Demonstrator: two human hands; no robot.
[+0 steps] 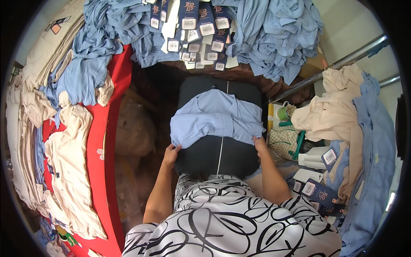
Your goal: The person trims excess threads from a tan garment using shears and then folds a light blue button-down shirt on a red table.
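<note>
A light blue shirt (205, 122) lies partly folded across a dark padded board (201, 156) in front of me, its collar toward the far end. My left hand (171, 153) pinches the shirt's near left corner. At the near right corner, my right hand (259, 144) grips the cloth in the same way. Between the hands the shirt's near edge runs across the board. A thin white cord (220, 154) runs lengthwise over the board and passes beneath the shirt.
Blue shirts (282, 38) are heaped at the far side, with dark tags (188, 17) among them. A red-covered table (112, 128) with beige garments (70, 167) stands left. To the right are a metal rail (359, 55), a green-handled basket (282, 139), more tags (319, 190) and hanging clothes (372, 128).
</note>
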